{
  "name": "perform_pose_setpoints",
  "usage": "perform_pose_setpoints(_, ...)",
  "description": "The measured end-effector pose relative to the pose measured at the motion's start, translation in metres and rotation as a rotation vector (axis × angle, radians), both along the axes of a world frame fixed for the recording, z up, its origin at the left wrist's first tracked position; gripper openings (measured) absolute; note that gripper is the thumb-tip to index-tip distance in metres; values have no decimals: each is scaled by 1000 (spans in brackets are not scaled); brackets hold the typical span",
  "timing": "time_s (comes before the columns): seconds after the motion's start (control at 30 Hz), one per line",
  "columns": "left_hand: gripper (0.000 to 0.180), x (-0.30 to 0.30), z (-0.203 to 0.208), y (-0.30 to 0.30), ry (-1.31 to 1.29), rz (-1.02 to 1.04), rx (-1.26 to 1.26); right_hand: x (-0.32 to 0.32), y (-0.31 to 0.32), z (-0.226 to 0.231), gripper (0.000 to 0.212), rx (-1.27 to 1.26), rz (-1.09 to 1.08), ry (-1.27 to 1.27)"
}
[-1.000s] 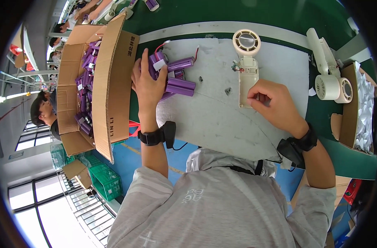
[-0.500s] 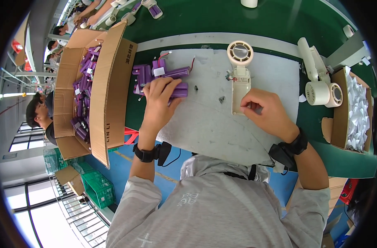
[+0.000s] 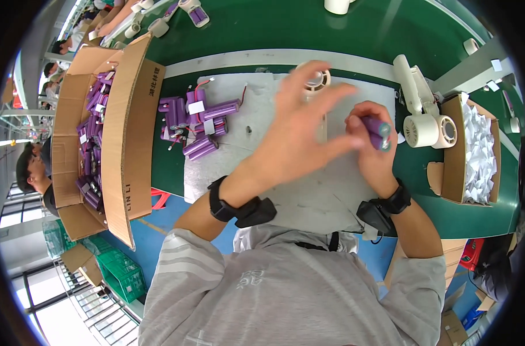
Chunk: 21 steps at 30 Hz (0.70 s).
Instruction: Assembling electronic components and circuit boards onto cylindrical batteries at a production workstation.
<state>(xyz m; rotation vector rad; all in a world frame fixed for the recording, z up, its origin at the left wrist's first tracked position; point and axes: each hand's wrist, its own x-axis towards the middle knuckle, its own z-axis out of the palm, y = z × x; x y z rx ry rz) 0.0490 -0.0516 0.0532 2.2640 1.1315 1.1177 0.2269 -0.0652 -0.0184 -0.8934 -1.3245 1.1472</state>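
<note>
My right hand (image 3: 376,164), right of the grey work mat (image 3: 239,173)'s middle, is closed around a purple battery pack (image 3: 375,126) whose two cell ends face up. Fingers spread and slightly blurred, my left hand (image 3: 291,135) is raised over the mat and holds nothing; its thumb tip is close to my right hand. Behind it lies a cream handheld fan housing (image 3: 318,85), mostly hidden, with only its round head and a bit of the handle showing. Several purple battery packs (image 3: 202,149) with red wires lie in a heap on the mat's left side.
At the left stands an open cardboard box (image 3: 141,109) full of purple packs. On the right are cream fan parts (image 3: 421,131) beside a smaller box (image 3: 455,150) of white folded pieces. More fan parts (image 3: 193,11) lie on the far green bench (image 3: 262,34). Other people work at the far left.
My left hand has left the heap of packs and swung right, across the fan housing. My right hand, earlier pinched at the housing's handle, now holds a battery pack. The view has shifted slightly.
</note>
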Motion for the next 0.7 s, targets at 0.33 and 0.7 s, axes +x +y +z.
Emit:
perform_pose_setpoints(0.33,39,-26,-39,36,73,-182,-538,-10,10,1,42,-44,-320,151)
perform_pose_setpoints(0.7,26,-18,-68,51,-260,-307,-467,10,21,2,42,-143,-283,74)
